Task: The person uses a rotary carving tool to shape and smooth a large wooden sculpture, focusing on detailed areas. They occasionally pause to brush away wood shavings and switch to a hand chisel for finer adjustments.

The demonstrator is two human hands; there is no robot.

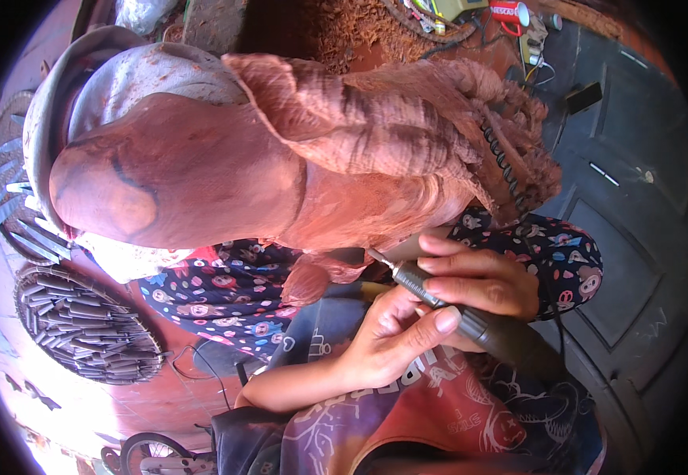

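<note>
A large reddish-brown wood carving (193,174) lies across my lap. One end is smooth and rounded, while the other carries rippled, leaf-like folds. Below its near side I hold a dark rotary tool (510,336) with a thin metal bit (380,257) pointing up toward the wood; whether the bit touches it, I cannot tell. My left hand (391,328) is closed at the tool's front, its thumb along the grip. Over the same tool curls my right hand (486,281), fingers on the ribbed collar. A pale cloth bundle (142,79) sits behind the smooth end.
At left are a round basket (87,324) of dark-handled tools and a tray with several metal blades (23,190). A grey panelled board (629,198) at right bears a dark flat object (584,98). Wood shavings (368,32), cables and a red mug (510,17) lie at the back.
</note>
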